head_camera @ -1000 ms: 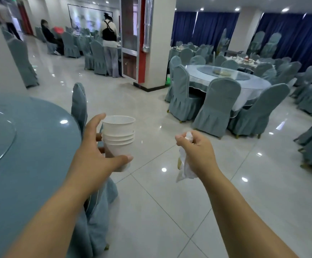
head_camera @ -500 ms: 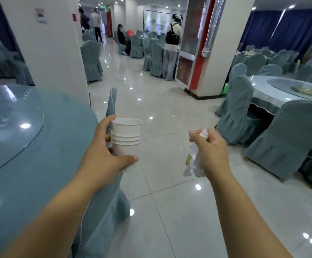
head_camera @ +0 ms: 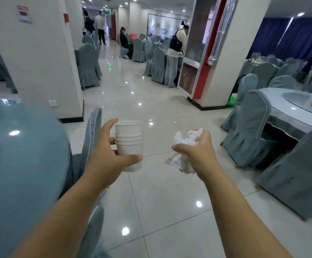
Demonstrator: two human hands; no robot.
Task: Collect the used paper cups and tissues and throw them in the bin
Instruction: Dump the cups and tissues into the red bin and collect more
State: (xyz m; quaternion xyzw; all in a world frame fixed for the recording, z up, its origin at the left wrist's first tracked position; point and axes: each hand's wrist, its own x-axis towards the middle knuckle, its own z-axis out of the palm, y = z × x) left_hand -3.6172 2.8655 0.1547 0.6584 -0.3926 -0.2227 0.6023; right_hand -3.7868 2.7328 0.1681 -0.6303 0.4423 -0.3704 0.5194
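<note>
Collecting looks done, carrying is in hand; no bin shows along the aisle (head_camera: pixel 129 101), so next comes finding one; left hand (head_camera: pixel 103 159) wraps the stacked cups (head_camera: pixel 129 131); right hand (head_camera: pixel 199 155) clutches crumpled tissues (head_camera: pixel 188 136).

A lane of tiled floor (head_camera: pixel 125 108) is left open ahead. It is bounded on the left by a round table (head_camera: pixel 21 164), a covered chair (head_camera: pixel 92 131) just beside the left hand (head_camera: pixel 104 157), and a white pillar (head_camera: pixel 39 62); on the right by chairs (head_camera: pixel 248 131) around a second table (head_camera: pixel 291 116). Farther on it is narrowed by a red-edged pillar (head_camera: pixel 231 62) and a standing person (head_camera: pixel 176 41)
</note>
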